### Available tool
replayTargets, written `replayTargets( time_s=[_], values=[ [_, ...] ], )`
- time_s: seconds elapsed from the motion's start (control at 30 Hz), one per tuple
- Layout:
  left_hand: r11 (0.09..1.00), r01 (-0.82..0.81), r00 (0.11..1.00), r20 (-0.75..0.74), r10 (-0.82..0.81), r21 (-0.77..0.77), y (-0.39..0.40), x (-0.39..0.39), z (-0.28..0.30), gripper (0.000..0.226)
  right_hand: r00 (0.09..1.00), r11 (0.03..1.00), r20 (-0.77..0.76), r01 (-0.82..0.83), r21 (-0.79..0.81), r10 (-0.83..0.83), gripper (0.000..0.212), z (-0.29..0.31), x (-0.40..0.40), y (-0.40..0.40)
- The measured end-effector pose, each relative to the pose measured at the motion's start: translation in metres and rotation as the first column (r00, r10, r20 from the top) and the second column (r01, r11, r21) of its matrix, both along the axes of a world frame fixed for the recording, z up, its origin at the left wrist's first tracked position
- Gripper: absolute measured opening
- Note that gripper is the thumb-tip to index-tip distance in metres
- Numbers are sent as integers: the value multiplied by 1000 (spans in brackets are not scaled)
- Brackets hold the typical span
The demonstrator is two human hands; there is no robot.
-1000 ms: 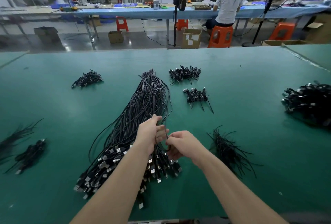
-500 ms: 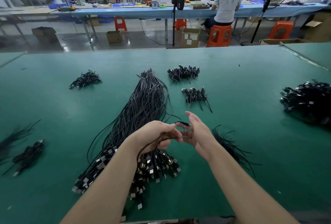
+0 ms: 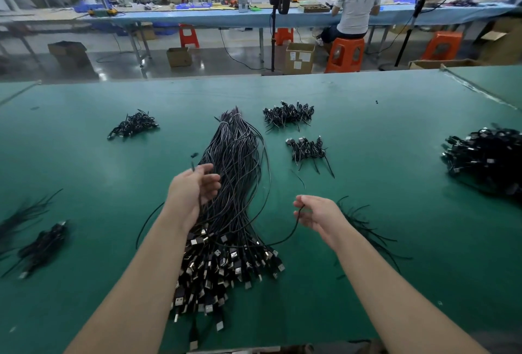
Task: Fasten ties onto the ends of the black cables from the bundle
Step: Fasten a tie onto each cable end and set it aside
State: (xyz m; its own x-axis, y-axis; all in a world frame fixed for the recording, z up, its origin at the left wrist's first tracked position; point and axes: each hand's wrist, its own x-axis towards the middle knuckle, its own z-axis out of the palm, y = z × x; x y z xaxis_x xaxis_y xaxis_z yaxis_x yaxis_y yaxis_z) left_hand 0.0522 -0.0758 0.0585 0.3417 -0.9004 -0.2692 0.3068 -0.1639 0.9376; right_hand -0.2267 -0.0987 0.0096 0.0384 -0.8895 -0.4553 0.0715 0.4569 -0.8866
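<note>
The left hand (image 3: 192, 192) is pinching 1 cable end (image 3: 193, 162) above the bundle (image 3: 231, 206) mid-table (image 3: 84, 167); the right hand (image 3: 319, 215), its grip narrow, is pinching a cable (image 3: 293, 230) near the ties (image 3: 364, 226).

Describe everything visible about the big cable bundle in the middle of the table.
The cable bundle is a long sheaf of thin black cables lying flat on the green table. It narrows to bare wire ends at the far tip and fans out nearest the camera into many black plugs with metal shells. The left hand holds a few strands above it; the right hand pinches one drawn-out cable.
</note>
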Motion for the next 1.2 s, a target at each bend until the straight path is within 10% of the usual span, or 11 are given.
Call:
replayTargets(
  time_s=[0.23, 0.43, 0.53, 0.63, 0.73, 1.03, 1.2],
  values=[
    [969, -238, 916, -345, 204, -61, -9, 36, 20, 43, 897, 991, -422, -136, 17, 131, 26, -22, -8, 2],
    [996, -3, 988, -154, -11, -90, -3, 32, 28, 39, 512, 931, -858, -331, -154, 40, 27, -11, 1, 5],
    [959, 272, 962, 21, -271, -77, 3, 15, 29, 37, 692, 877, -716, -398, -269, 95, 44, 11, 26, 6],
    [877, 479, 866, 187, -464, -38, 11, -10, 29, 29, 951, 948, -179, -281, -153, 253, 50, 49, 53, 2],
    [829, 558, 769, 388, -508, -19, 17, -36, 28, 25, 969, 970, 137, -184, -161, 207, 36, 77, 63, -6],
    [825, 532, 415, 791, -449, 189, 21, -60, 40, 27, 806, 703, -560, -511, -495, 192, 37, 94, 71, 0],
    [790, 564, 420, 742, -523, 238, 25, -68, 43, 41, 767, 604, -603, -592, -533, 220, 45, 99, 71, 9]
  ],
)
